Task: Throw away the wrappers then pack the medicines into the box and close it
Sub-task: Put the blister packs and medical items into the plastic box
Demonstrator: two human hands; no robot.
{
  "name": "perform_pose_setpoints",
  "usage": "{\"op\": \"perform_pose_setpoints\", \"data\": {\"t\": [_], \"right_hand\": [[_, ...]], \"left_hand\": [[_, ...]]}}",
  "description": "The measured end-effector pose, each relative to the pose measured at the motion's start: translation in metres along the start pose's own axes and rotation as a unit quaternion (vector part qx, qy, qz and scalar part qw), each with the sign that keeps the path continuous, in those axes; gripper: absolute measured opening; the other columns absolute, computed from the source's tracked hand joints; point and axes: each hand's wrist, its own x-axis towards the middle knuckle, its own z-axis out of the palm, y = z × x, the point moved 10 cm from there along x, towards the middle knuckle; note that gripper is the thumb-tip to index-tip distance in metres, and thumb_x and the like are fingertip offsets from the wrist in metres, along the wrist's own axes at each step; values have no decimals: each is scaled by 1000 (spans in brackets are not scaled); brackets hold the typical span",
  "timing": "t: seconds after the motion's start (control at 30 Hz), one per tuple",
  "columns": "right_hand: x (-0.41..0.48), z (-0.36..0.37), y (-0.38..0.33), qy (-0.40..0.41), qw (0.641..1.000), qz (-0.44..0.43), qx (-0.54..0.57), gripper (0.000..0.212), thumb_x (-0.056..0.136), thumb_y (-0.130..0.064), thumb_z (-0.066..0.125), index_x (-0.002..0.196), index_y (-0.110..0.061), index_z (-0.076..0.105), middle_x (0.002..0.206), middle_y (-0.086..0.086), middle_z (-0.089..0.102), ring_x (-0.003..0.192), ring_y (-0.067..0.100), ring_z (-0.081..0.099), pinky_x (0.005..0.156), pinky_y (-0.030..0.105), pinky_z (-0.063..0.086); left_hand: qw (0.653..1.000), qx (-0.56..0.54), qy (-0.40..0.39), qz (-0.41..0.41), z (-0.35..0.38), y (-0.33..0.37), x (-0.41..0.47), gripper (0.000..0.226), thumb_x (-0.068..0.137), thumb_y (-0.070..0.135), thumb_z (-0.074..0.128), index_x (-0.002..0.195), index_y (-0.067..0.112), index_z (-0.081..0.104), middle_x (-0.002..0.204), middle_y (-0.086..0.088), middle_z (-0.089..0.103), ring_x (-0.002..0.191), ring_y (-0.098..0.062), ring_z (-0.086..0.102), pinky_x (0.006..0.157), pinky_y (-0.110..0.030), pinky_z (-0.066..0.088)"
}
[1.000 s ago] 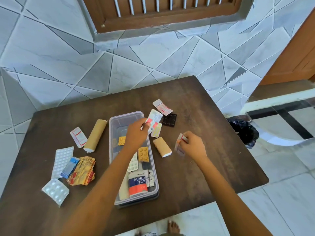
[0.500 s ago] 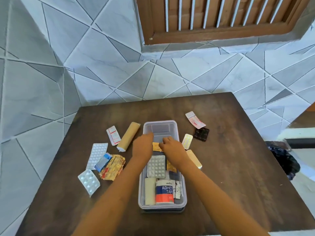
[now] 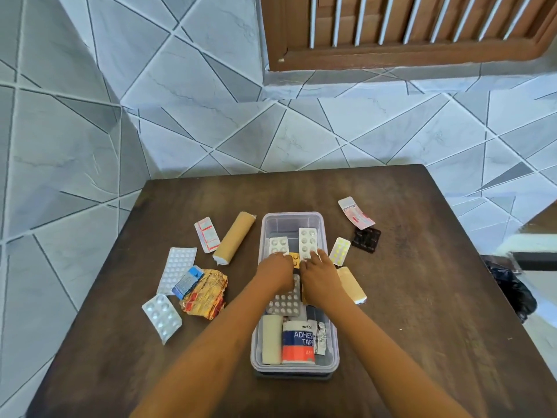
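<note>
A clear plastic box (image 3: pixel 291 215) stands in the middle of the dark wooden table (image 3: pixel 422 312). It holds an adhesive tape roll (image 3: pixel 298 342), a white roll (image 3: pixel 272 339) and several blister packs. My left hand (image 3: pixel 275 271) reaches into the box, its fingertips on the lower edge of a small silver blister pack (image 3: pixel 278 244). My right hand (image 3: pixel 318 274) is beside it, fingers spread, touching a taller silver blister pack (image 3: pixel 308 241). A crumpled yellow-red wrapper (image 3: pixel 205 294) lies to the left of the box.
Left of the box lie a tan bandage roll (image 3: pixel 234 238), a red-white strip (image 3: pixel 206 234), two white blister packs (image 3: pixel 177 270) and a small blue packet (image 3: pixel 187 282). To its right are a yellow-pill blister (image 3: pixel 339 251), a black blister (image 3: pixel 366 239) and another tan bandage (image 3: pixel 352 285). A black rubbish bag (image 3: pixel 512 292) sits on the floor.
Both hands carried strips from beside the box into it. Two silver blister packs now lie in the box's far end at my fingertips. The view has swung left.
</note>
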Motion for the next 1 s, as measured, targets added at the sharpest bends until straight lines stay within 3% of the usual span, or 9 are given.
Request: {"op": "perform_pose_setpoints", "data": {"t": [0.03,0.1,0.27,0.4,0.57,0.67,0.77,0.9,1.0], "right_hand": [[1,-1,1,2,1000,0,5,35,60,-34,69,82,-8,73,83,6,75,99,25,67,101,39,45],[5,-6,0,21,999,-6,48,42,83,-24,53,118,-2,55,124,16,60,129,31,43,114,41,24],[5,-33,14,101,985,43,131,60,90,-24,46,143,-8,22,154,13,25,144,27,18,118,40,12],[-9,-28,43,118,967,118,190,68,94,-26,41,146,-6,2,158,14,2,146,28,3,119,40,6],[-10,-14,49,97,948,139,270,68,91,-13,40,146,-5,1,158,13,3,146,25,8,119,37,13],[-11,-13,51,109,939,149,289,68,90,-12,41,146,-6,3,158,12,7,145,26,12,118,39,16],[-12,-14,53,116,937,153,290,66,91,-14,40,147,-9,4,158,9,9,145,25,15,118,38,15],[-15,-17,55,123,932,164,299,61,94,-18,38,147,-12,8,157,6,15,144,24,19,119,39,17],[-20,-19,58,141,927,179,298,55,94,-21,32,146,-12,17,155,7,25,142,23,26,117,38,21]], "left_hand": [[999,-23,23,-3,-5,-1,-1,32,89,14,51,120,4,54,125,-16,57,112,-30,57,89,-38,49],[992,-88,90,-10,-22,-10,-8,29,91,13,47,116,4,58,121,-17,62,109,-30,59,89,-37,49],[938,-224,250,-84,-68,-74,-40,27,96,17,47,117,9,62,118,-12,66,103,-25,63,89,-28,50],[941,-182,237,-160,-64,-127,-30,33,94,21,50,126,15,54,127,-10,60,112,-27,59,94,-35,50],[966,-136,118,-187,-23,-144,-2,50,92,28,56,137,20,36,129,-14,54,113,-28,58,92,-38,52],[963,-136,131,-193,-21,-149,4,53,94,25,52,141,23,27,128,-15,55,112,-29,59,92,-39,52],[939,-189,197,-209,-45,-152,-4,49,93,25,52,138,20,35,127,-15,58,110,-31,61,91,-42,52],[904,-300,276,-131,-88,-131,-29,49,89,29,59,134,21,40,128,-12,59,105,-32,63,85,-40,54],[948,-250,192,-28,-91,-87,-39,47,86,30,61,129,24,44,126,-9,61,103,-29,63,83,-38,53]]}}
